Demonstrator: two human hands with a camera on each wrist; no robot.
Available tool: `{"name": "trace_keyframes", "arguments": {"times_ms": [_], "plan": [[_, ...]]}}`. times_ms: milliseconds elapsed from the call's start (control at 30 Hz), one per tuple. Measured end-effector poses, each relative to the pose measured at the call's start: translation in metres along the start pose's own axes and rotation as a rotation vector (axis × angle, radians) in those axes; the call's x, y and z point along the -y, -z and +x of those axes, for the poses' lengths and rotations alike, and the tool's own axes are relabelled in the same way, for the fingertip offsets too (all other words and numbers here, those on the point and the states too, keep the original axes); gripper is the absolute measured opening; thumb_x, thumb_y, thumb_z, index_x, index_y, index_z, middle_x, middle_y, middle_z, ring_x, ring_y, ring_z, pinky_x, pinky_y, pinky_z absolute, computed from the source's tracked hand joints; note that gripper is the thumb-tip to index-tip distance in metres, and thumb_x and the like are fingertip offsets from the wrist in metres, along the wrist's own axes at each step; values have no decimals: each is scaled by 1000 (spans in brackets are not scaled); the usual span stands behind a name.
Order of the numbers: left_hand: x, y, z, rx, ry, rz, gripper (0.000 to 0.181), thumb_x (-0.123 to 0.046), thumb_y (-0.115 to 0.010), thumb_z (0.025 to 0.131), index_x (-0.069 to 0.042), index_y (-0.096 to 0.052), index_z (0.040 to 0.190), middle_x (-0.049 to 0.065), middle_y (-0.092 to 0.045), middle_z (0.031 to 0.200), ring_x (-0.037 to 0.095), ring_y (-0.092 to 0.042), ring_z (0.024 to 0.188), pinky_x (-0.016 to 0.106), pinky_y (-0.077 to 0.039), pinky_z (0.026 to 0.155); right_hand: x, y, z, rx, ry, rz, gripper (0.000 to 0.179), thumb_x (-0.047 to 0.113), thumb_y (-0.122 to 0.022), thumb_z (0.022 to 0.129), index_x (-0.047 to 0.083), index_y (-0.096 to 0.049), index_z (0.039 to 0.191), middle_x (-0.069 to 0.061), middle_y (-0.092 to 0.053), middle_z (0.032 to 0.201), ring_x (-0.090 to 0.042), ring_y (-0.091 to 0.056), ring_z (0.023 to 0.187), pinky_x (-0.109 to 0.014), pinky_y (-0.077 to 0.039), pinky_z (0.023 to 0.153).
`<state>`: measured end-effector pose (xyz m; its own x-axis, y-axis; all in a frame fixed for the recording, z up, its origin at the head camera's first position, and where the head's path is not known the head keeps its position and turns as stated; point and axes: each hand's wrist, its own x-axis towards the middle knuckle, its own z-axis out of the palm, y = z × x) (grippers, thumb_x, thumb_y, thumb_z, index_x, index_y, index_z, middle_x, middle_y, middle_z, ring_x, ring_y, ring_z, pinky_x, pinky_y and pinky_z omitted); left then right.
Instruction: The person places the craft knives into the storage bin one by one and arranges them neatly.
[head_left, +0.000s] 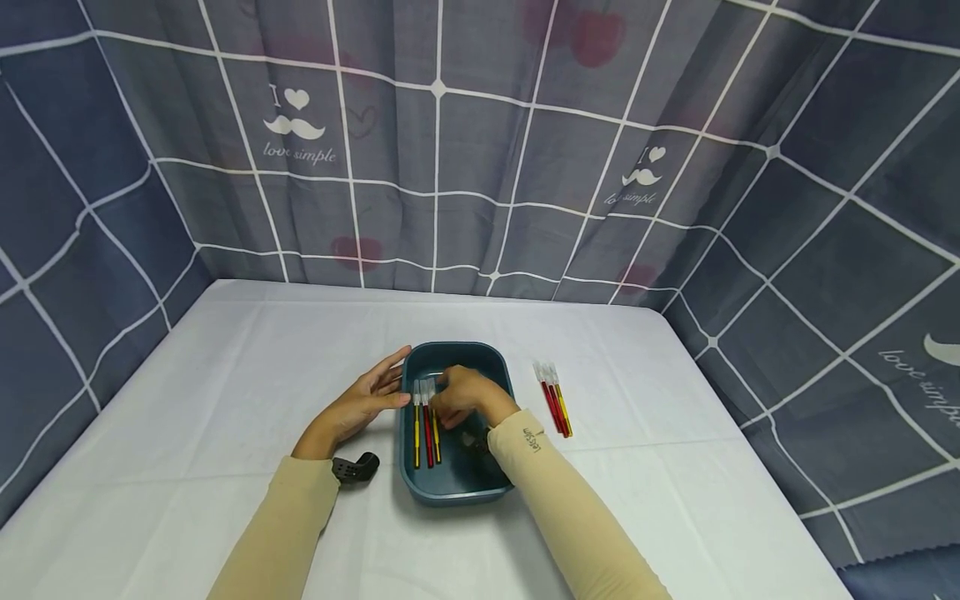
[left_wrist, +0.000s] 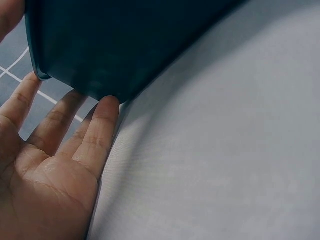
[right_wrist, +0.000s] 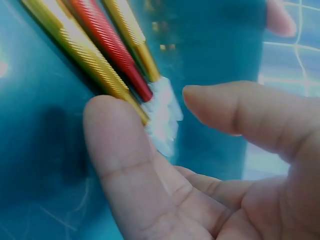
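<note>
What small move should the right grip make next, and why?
Perhaps ease the right grip up out of the tray: its thumb and fingers stand apart, apparently pinching nothing, and three slim sticks lie side by side there. Three similar ones on the table seem a sensible place to reach afterwards.

Bin point(head_left: 457, 497) finished in dark teal. Inside bin, knurled tools point(head_left: 428, 437) coloured yellow, red, yellow from its left wall; right of bin, second set point(head_left: 557, 407) coloured red, red, yellow. Both tipped whitish-clear. Worktop point(head_left: 675, 483) under bin covered white. Curtain point(head_left: 480, 150) behind bin white-gridded on grey-blue, red-printed.
</note>
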<state>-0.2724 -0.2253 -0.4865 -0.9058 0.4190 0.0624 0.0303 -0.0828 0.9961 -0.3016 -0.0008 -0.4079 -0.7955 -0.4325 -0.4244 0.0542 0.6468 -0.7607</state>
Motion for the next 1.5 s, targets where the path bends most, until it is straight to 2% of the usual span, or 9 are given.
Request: {"name": "trace_keyframes", "arguments": {"times_ms": [267,500,700,900,1033,1133,1267,1400,1500], "plan": [[0,-1,0,-6,8,12,98,-11,-75,101,-15,-12,176,30,-12,177,54,-12,162,67,-17,127,6,17,-15,-26,109,-34,52,6,-70,104,-12,-54,150,-18,-76,91,-25,-77,76,-34,-65,69],[-1,-2,1,-5,14,8,97,-9,-73,102,-16,-12,176,30,-12,177,53,-13,162,67,-17,127,2,33,-24,89,253,11,52,9,-69,106,-10,-53,152,-15,-73,99,-18,-73,79,-36,-65,77],[-1,-3,0,3,7,23,97,-9,-73,102,-13,-9,176,31,-11,176,55,-12,161,68,-17,126,-4,42,-31,192,358,28,54,8,-64,107,-8,-48,157,-23,-73,116,-22,-73,91,-35,-63,84],[-3,-3,-1,2,2,28,100,-13,-76,101,-14,-10,176,31,-12,176,55,-12,161,68,-17,126,-9,51,-38,232,416,55,55,7,-60,107,-9,-46,158,-24,-73,119,-31,-73,98,-35,-62,85],[-2,-3,0,3,6,23,100,-14,-76,101,-14,-10,176,31,-12,176,54,-13,161,68,-17,126,-15,56,-40,194,449,104,53,6,-61,108,-9,-47,157,-28,-71,120,-49,-69,109,-36,-62,87],[-1,-2,1,0,10,26,100,-13,-76,101,-15,-10,176,30,-13,176,53,-14,161,68,-18,126,-19,59,-44,132,490,123,49,7,-61,108,-8,-51,154,-32,-70,121,-54,-67,111,-40,-62,89],[0,-2,1,-10,17,13,100,-11,-76,100,-17,-12,176,29,-13,176,53,-14,161,68,-17,127,-25,61,-49,49,546,142,43,6,-62,107,-7,-57,148,-30,-71,117,-47,-70,105,-44,-62,89],[0,-2,1,-16,16,1,100,-12,-77,100,-17,-13,176,28,-13,177,53,-13,162,68,-16,127,-29,64,-55,-10,583,165,40,4,-64,106,-7,-61,144,-21,-74,113,-30,-74,99,-38,-62,88],[-1,-2,0,-13,9,18,100,-14,-77,100,-16,-12,176,28,-13,177,53,-14,162,67,-18,127,-31,67,-61,-55,613,167,38,2,-66,105,-7,-62,142,-24,-73,115,-21,-73,97,-34,-61,88]]}}
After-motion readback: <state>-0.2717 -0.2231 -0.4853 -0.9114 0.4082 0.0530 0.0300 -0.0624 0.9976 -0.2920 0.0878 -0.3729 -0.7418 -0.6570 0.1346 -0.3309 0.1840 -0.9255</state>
